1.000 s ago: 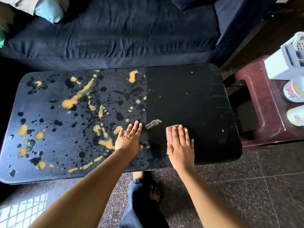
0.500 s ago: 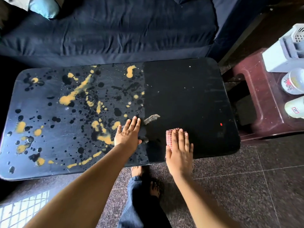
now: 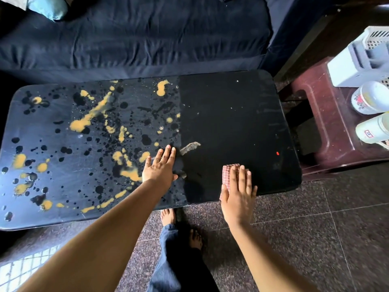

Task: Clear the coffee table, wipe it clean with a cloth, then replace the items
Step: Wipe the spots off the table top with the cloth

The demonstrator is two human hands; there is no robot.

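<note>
The black coffee table (image 3: 231,114) fills the middle of the view, its left half patterned with yellow and black splashes. My right hand (image 3: 239,194) lies flat with straight fingers on a red checked cloth (image 3: 228,172) at the table's near edge; the palm overhangs the edge. My left hand (image 3: 161,167) rests flat on the tabletop near the middle, fingers spread. A small grey scuff (image 3: 189,147) marks the surface just beyond my left fingertips.
A dark blue sofa (image 3: 136,32) runs behind the table. At the right stands a maroon plastic stool (image 3: 322,131) bearing a white basket (image 3: 362,60) and two white cups (image 3: 369,100). My bare feet (image 3: 168,216) are on the speckled tile floor beneath the near edge.
My right hand has slid the cloth back toward the near edge, the palm now past it. The left hand stays planted. The camera has shifted slightly.
</note>
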